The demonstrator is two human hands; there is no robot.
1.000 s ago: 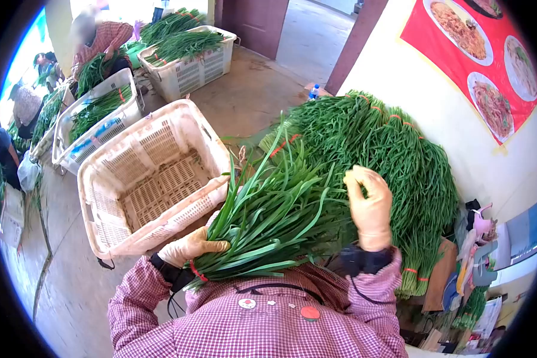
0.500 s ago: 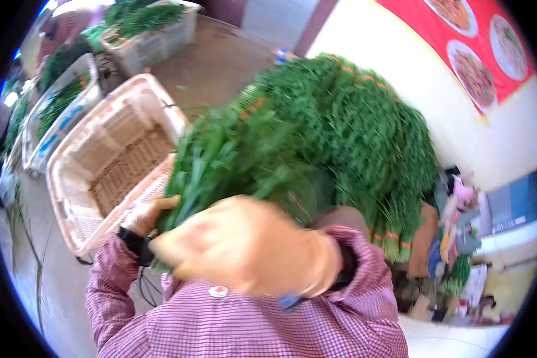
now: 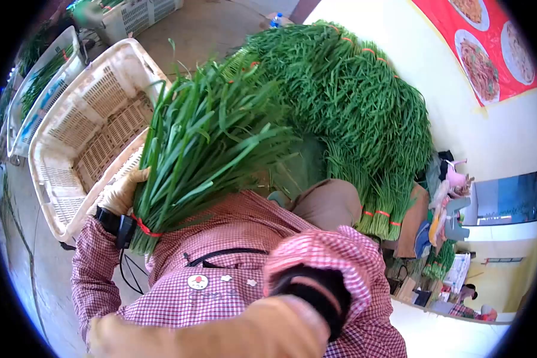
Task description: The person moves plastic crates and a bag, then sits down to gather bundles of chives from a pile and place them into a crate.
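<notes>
My left hand (image 3: pixel 120 192), in a pale glove, grips a bunch of long green leafy stalks (image 3: pixel 203 137) near its tied end. A red band (image 3: pixel 143 226) circles the stalks just below that hand. The leaves fan up and to the right across my lap. My right hand (image 3: pixel 203 337), also gloved, is large and blurred at the bottom edge, close to the camera and apart from the bunch. Its fingers are smeared by motion, so their pose is unclear.
An empty cream plastic basket (image 3: pixel 80 125) stands at the left. A big heap of banded green bunches (image 3: pixel 352 101) lies to the right. Filled crates (image 3: pixel 42 83) are at the upper left. A blue-capped bottle (image 3: pixel 275 20) stands behind the heap, near a wall with a red poster (image 3: pixel 435 18).
My right hand has swept from beside the leaves, across the front of my body, to the bottom edge. My left hand and the bunch sit further left and higher; the whole view has shifted.
</notes>
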